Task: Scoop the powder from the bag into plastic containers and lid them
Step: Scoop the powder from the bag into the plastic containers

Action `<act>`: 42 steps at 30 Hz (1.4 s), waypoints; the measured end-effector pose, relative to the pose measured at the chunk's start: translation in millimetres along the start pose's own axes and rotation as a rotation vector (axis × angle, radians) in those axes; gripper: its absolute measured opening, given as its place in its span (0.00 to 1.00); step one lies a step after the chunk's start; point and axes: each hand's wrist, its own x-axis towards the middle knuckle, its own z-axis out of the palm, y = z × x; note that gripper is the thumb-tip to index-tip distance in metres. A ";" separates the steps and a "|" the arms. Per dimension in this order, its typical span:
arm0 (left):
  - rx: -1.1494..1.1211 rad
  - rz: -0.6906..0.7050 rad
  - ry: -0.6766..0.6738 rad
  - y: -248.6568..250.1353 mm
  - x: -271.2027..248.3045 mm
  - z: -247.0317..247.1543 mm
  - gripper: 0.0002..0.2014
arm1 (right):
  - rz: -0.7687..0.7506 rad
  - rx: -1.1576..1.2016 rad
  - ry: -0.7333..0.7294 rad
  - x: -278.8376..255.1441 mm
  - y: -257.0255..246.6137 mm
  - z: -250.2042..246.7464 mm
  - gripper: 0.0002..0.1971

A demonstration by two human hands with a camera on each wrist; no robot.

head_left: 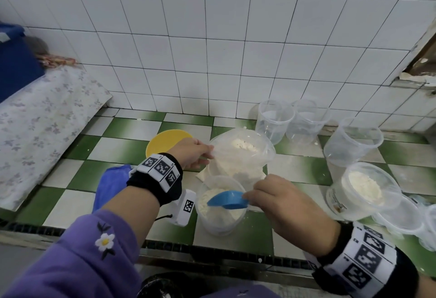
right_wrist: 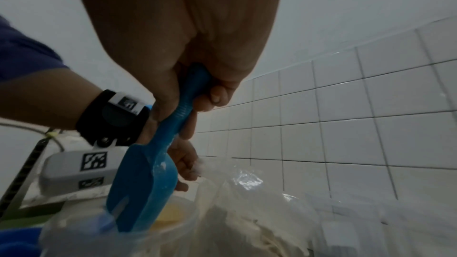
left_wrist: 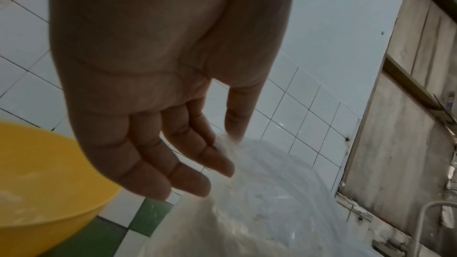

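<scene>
Clear floppy plastic bag of white powder sits centre of green-white checked tile counter; left hand pinches bag's left rim.

Round clear plastic container, part-filled, stands just near of bag.

Right hand grips blue plastic scoop, tipped over container.

Risk: pinch slips, bag mouth slumps, powder spills; scoop nudges container.

Right wrist view alone shows fingers wrapping scoop handle; head view alone shows far empty tubs.

No text or label can be read anywhere.

A yellow bowl sits on the green-and-white checked desk beside a blue cloth; a white tiled wall stands behind, with a floral cloth at left.
</scene>
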 end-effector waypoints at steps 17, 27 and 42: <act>0.024 0.000 0.004 0.8 7.2 0.6 0.07 | 0.858 0.393 0.288 29.7 85.4 -31.4 0.08; 0.047 0.031 -0.024 -7.2 5.7 -4.2 0.08 | 0.860 0.304 0.117 50.3 96.2 3.0 0.10; 0.179 -0.122 -0.238 -27.5 -12.5 -7.2 0.25 | 0.707 -0.011 0.304 21.4 58.1 34.5 0.14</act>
